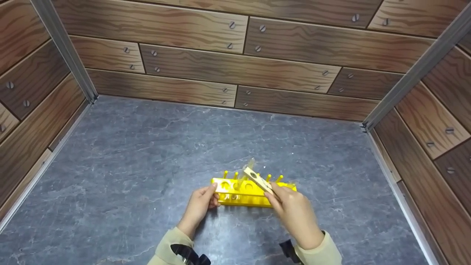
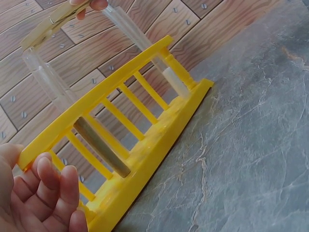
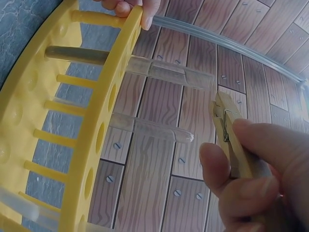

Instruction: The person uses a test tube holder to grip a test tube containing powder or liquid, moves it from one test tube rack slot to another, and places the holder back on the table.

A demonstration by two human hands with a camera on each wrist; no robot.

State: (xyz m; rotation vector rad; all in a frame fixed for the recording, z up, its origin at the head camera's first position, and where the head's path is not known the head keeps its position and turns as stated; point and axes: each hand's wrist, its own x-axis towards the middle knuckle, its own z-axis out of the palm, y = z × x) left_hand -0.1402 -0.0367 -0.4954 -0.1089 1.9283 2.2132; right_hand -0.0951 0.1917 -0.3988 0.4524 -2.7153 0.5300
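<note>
My left hand [image 1: 200, 204] pinches the left end of a yellow test tube rack [image 1: 244, 200] standing on the grey surface. Between thumb and fingers my right hand [image 1: 294, 209] holds a wooden test tube holder [image 1: 258, 181], slanted above the rack. The holder's tip is close to the top of a clear test tube; whether it grips the glass I cannot tell. A tube with brownish contents [image 2: 101, 147] stands in the rack. Farther right is a tube with white contents [image 2: 176, 83]. In the right wrist view, another clear tube [image 3: 154, 129] shows a rounded end above the rack.
Yellow pegs [image 1: 280, 178] rise along the rack's back side. Wood-patterned panels [image 1: 184, 62] enclose the back and both sides of the grey marbled surface [image 1: 147, 147], with metal strips [image 1: 68, 55] at the corners.
</note>
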